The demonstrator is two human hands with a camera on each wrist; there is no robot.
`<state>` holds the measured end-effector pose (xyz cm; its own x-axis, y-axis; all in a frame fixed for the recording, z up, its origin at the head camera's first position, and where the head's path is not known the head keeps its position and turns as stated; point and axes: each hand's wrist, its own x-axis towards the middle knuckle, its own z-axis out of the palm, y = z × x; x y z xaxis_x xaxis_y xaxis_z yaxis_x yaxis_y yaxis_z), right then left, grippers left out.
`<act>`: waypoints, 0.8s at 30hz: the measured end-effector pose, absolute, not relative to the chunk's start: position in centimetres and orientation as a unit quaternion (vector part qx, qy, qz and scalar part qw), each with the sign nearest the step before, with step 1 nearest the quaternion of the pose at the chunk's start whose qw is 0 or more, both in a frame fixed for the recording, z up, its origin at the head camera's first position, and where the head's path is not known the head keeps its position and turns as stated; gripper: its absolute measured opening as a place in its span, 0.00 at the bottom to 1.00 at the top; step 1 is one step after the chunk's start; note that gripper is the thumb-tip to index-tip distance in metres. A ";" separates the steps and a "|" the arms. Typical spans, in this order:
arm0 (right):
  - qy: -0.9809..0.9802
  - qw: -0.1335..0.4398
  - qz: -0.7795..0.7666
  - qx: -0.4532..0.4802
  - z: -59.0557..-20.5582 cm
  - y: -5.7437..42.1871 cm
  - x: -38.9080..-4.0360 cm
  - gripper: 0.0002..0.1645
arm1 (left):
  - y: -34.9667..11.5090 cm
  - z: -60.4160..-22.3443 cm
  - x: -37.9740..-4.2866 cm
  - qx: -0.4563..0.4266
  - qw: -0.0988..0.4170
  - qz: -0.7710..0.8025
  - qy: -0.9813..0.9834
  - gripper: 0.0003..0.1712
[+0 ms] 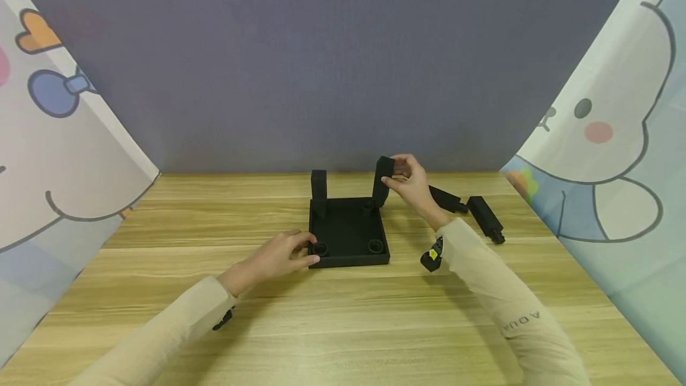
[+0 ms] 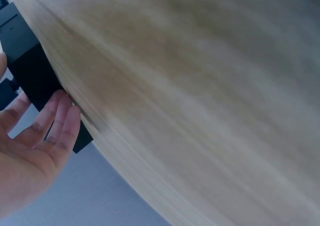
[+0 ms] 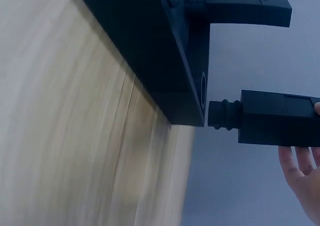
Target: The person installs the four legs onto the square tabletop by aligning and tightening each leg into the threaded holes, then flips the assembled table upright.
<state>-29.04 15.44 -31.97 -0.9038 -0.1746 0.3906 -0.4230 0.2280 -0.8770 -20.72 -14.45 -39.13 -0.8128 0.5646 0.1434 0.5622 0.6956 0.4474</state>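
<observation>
- Right grip (image 1: 411,186), right of centre: narrow, pinching a post (image 1: 380,190) near the tray's (image 1: 347,231) upper-right corner.
- Left grip (image 1: 281,252), lower centre-left: wide, touching the tray's lower-left corner.

From where I stand, the tray (image 1: 348,261) and the held post (image 1: 383,180) look like matt plastic, smooth-faced, with ribs round the post's plug end (image 3: 224,115). The tabletop (image 1: 343,326) shows streaky wood grain under a soft sheen; the back panel (image 1: 343,64) looks like matt, finely woven cloth.
</observation>
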 end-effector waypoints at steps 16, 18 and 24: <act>-0.744 0.106 0.623 0.217 -33.3 13.5 -30.0 0.27 | -14.4 -39.0 -20.6 0.307 -0.001 0.237 0.922 0.22; -0.743 0.104 0.624 0.219 -33.5 13.4 -30.0 0.27 | -14.5 -39.0 -20.7 0.307 -0.001 0.237 0.922 0.22; -0.747 0.098 0.619 0.220 -33.8 13.3 -30.0 0.27 | -14.5 -39.1 -20.7 0.307 -0.003 0.233 0.923 0.21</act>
